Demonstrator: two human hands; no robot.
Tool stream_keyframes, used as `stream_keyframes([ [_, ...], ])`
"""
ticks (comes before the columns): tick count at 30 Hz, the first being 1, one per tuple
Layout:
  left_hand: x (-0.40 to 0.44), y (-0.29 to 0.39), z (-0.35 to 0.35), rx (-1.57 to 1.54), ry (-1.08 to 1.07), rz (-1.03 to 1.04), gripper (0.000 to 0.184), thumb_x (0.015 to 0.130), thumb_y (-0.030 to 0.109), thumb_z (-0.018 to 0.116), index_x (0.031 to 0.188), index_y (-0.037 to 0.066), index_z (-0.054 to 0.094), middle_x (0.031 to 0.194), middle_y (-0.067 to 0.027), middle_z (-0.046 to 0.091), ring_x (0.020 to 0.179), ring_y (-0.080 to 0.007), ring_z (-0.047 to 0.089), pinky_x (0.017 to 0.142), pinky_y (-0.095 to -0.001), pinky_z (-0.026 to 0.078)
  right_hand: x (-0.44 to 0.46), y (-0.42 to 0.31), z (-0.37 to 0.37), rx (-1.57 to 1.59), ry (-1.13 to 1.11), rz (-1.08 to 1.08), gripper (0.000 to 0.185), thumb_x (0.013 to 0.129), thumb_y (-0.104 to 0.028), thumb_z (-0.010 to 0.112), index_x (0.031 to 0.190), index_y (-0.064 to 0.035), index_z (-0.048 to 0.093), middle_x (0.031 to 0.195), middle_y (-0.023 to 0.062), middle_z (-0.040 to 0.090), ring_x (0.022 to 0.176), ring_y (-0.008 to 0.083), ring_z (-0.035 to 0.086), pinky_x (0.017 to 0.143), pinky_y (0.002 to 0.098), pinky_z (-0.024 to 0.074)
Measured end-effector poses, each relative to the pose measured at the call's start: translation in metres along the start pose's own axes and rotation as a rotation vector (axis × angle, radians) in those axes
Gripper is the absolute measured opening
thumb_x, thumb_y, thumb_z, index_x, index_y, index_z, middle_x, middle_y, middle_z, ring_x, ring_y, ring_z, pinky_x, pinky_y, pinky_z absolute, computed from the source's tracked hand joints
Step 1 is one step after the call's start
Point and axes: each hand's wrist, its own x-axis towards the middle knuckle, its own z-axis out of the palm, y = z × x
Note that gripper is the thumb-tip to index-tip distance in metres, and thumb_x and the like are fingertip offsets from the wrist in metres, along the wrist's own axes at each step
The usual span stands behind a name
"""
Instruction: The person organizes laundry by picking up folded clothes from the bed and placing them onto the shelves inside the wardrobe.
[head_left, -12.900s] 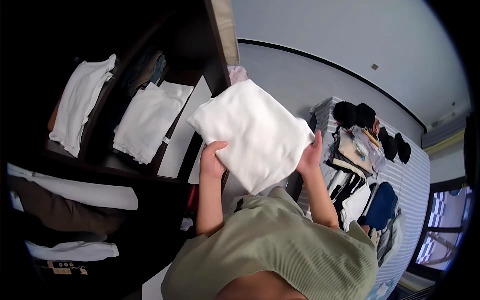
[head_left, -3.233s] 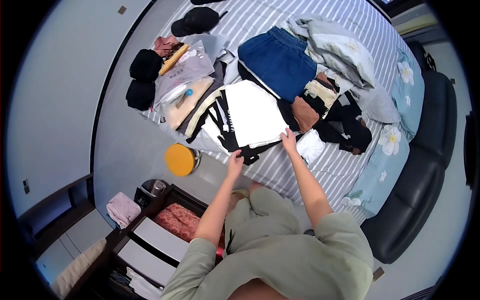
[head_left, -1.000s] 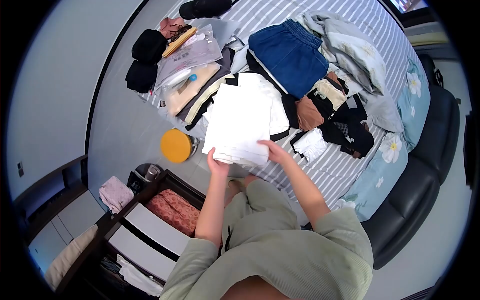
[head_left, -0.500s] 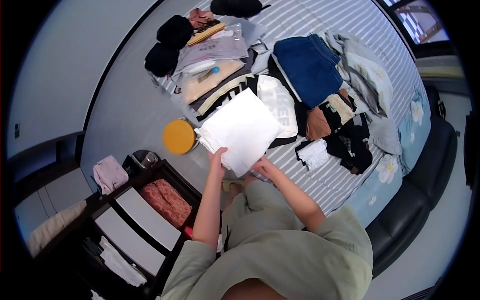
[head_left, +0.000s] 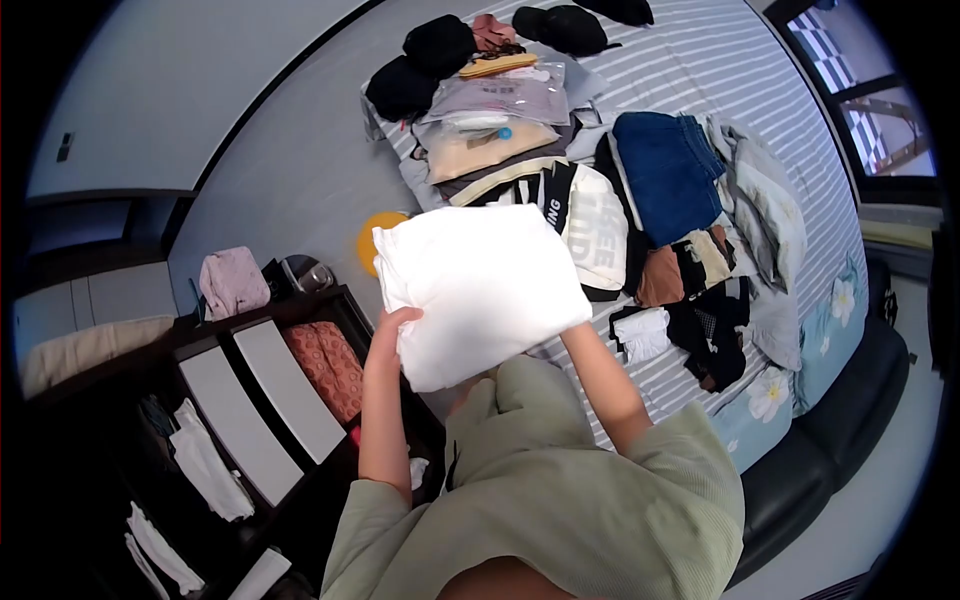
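A folded white garment is held in front of me at waist height, with its layered edge toward the left. My left hand is closed on its left side, thumb lying on top. My right hand supports it from below at the right corner; its fingers are hidden by the cloth. Beyond the garment, on the bed, lie a white and black printed top and folded blue denim. The garment partly covers a round yellow stool top.
Striped bedding holds several clothing piles, plastic-bagged clothes and black caps. A dark open cabinet with white panels and clothes stands at left. A black padded headboard runs along the right.
The white garment has come up closer to me and turned flatter. My right hand has slid underneath it, out of sight. The view has shifted left, showing more of the cabinet.
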Motion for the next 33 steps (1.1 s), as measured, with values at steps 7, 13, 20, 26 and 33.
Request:
stream_keyframes([
  [7, -0.035, 0.012, -0.064, -0.026, -0.006, -0.058, 0.063, 0.062, 0.009, 0.056, 0.122, -0.005, 0.04, 0.104, -0.0195, 0.057, 0.087, -0.0333, 0.058, 0.078, -0.0384, 0.047, -0.025, -0.087, 0.057, 0.801, -0.41, 0.333, 0.058, 0.084, -0.041, 0.049, 0.128, -0.004, 0.039, 0.124, 0.0145, 0.047, 0.113, 0.0304, 0.046, 0.097, 0.0418, 0.0359],
  [13, -0.069, 0.015, -0.095, -0.231, -0.027, 0.028, 0.062, 0.068, 0.013, 0.056, 0.126, -0.001, 0.038, 0.112, -0.0188, 0.054, 0.094, -0.0325, 0.056, 0.082, -0.039, 0.046, -0.017, -0.089, 0.062, 0.456, -0.678, 0.552, 0.049, 0.082, -0.022, 0.055, 0.123, 0.0022, 0.042, 0.116, 0.0177, 0.052, 0.105, 0.0285, 0.054, 0.091, 0.0401, 0.0427],
  [20, -0.092, 0.0, -0.131, -0.854, -0.108, 0.533, 0.056, 0.087, 0.044, 0.039, 0.129, 0.007, 0.04, 0.128, -0.0104, 0.045, 0.116, -0.0292, 0.044, 0.097, -0.0419, 0.035, -0.027, -0.114, 0.149, -0.012, -0.658, 0.601, 0.042, 0.08, -0.014, 0.058, 0.115, 0.005, 0.048, 0.106, 0.0145, 0.059, 0.092, 0.0225, 0.061, 0.081, 0.0341, 0.0505],
  [26, -0.099, -0.005, -0.156, -1.086, -0.198, 0.935, 0.072, 0.081, 0.058, 0.04, 0.137, 0.017, 0.023, 0.142, -0.0075, 0.023, 0.129, -0.0302, 0.023, 0.105, -0.0494, 0.017, -0.061, -0.091, 0.227, 0.113, -0.687, 0.544, 0.041, 0.081, -0.015, 0.058, 0.116, 0.0037, 0.046, 0.109, 0.0132, 0.057, 0.096, 0.0215, 0.059, 0.084, 0.0329, 0.048],
  [33, -0.129, 0.003, -0.238, -0.842, -0.125, 0.878, 0.072, 0.074, 0.013, 0.059, 0.134, 0.001, 0.023, 0.135, -0.0146, 0.032, 0.123, -0.0322, 0.033, 0.102, -0.0431, 0.027, -0.128, -0.06, 0.311, 0.021, -0.713, 0.481, 0.046, 0.077, -0.011, 0.056, 0.12, 0.0021, 0.043, 0.111, 0.0115, 0.055, 0.101, 0.0215, 0.055, 0.089, 0.0334, 0.0435],
])
